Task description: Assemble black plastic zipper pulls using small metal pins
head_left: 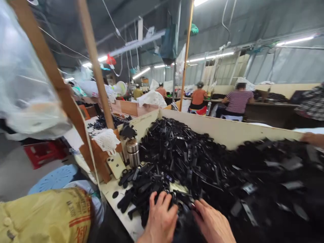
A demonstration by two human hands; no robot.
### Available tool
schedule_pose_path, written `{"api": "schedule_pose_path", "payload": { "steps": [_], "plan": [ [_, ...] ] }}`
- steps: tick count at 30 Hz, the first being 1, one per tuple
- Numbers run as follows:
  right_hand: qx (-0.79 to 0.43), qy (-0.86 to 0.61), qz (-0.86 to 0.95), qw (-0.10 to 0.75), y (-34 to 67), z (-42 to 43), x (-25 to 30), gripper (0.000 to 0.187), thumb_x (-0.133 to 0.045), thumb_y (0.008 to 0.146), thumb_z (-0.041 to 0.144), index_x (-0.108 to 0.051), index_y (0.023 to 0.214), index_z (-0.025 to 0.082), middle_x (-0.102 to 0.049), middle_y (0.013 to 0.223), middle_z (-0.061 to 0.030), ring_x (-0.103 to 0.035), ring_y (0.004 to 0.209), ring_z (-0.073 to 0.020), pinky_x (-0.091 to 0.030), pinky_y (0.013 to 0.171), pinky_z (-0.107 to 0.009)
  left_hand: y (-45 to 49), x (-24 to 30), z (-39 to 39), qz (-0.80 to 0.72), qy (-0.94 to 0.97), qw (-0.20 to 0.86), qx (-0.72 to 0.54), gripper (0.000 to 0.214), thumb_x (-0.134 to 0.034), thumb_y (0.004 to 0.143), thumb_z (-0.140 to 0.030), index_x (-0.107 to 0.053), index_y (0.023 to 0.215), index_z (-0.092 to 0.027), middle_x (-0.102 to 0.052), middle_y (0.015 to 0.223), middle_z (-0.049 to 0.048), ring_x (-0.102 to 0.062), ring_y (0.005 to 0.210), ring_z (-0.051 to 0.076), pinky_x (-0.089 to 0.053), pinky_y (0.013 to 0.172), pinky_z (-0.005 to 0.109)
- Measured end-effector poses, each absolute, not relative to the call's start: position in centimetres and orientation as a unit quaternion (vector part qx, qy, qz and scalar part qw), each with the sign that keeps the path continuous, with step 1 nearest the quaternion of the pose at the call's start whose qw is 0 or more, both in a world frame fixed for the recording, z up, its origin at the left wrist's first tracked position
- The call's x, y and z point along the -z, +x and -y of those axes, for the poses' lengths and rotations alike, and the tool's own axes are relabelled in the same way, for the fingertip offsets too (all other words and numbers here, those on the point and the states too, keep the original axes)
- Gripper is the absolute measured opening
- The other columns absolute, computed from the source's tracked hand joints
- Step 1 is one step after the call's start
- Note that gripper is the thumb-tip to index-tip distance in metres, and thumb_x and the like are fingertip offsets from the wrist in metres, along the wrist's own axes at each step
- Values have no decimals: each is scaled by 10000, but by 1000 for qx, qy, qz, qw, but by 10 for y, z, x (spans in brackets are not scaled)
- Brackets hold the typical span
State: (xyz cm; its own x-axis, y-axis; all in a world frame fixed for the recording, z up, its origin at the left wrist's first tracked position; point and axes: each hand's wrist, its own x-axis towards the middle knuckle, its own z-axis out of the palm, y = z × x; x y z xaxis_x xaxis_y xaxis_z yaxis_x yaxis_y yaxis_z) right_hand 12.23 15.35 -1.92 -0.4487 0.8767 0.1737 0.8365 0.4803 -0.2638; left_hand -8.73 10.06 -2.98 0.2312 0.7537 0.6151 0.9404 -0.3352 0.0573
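Observation:
A big heap of small black plastic parts [197, 158] fills a walled white table [222, 130]. My left hand [159, 219] lies at the heap's near edge with its fingers curled down over black parts. My right hand [211, 221] is beside it, fingers bent and pinching at a black piece between the two hands. What exactly each hand grips is hidden among the parts.
A steel flask [132, 152] and a phone [116, 165] stand at the table's left corner by wooden posts [95, 64]. A yellow sack [48, 216] and blue stool [54, 177] are lower left. Another person's hand [312, 139] rests far right. Several workers [238, 101] sit at benches behind.

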Motion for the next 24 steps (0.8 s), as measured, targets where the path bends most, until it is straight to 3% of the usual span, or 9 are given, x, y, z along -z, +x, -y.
{"api": "schedule_pose_path", "payload": {
  "steps": [5,9,15,20,22,24],
  "plan": [
    [-119,-528,822,177,146,-111,-18,213,-484,999,235,-685,942,280,-721,923,1,-753,755,-178,-528,612,-232,-88,4,-94,572,-772,82,263,250,-625,917,-211,-700,1142,-289,-730,1179,44,-579,1180,283,-253,1056,508],
    [-168,-549,776,261,181,-75,-7,273,-440,1031,374,-692,964,296,-716,912,-2,-734,724,-167,-524,618,-241,-87,1,-93,568,-780,71,254,382,-542,940,-144,-659,1280,-273,-740,1185,45,-590,1183,288,-269,1048,506],
    [-207,-595,699,337,199,-48,10,375,-470,1004,556,-721,923,290,-717,842,-9,-687,664,-177,-516,608,-257,-93,-4,-89,562,-773,87,282,430,-560,955,-169,-569,1384,-198,-721,1278,81,-562,1246,299,-258,1092,507],
    [-215,-638,627,392,199,-51,7,462,-496,958,645,-731,951,247,-714,774,-22,-620,588,-182,-510,583,-275,-102,-16,-70,561,-747,107,339,288,-586,962,-203,-652,1242,-211,-747,1170,92,-596,1166,301,-324,1035,498],
    [-226,-640,624,387,201,-51,7,456,-511,947,643,-733,942,245,-724,790,-24,-632,610,-185,-512,591,-275,-97,-21,-55,561,-742,45,365,177,-578,974,-226,-704,1097,-235,-759,1047,68,-637,1051,269,-377,978,468],
    [-232,-640,629,376,203,-50,7,441,-516,942,630,-734,932,247,-734,814,-24,-643,623,-186,-511,595,-277,-83,-23,-38,536,-765,-108,339,180,-547,996,-265,-725,1011,-249,-752,974,57,-655,953,237,-442,910,424]
  ]
}}
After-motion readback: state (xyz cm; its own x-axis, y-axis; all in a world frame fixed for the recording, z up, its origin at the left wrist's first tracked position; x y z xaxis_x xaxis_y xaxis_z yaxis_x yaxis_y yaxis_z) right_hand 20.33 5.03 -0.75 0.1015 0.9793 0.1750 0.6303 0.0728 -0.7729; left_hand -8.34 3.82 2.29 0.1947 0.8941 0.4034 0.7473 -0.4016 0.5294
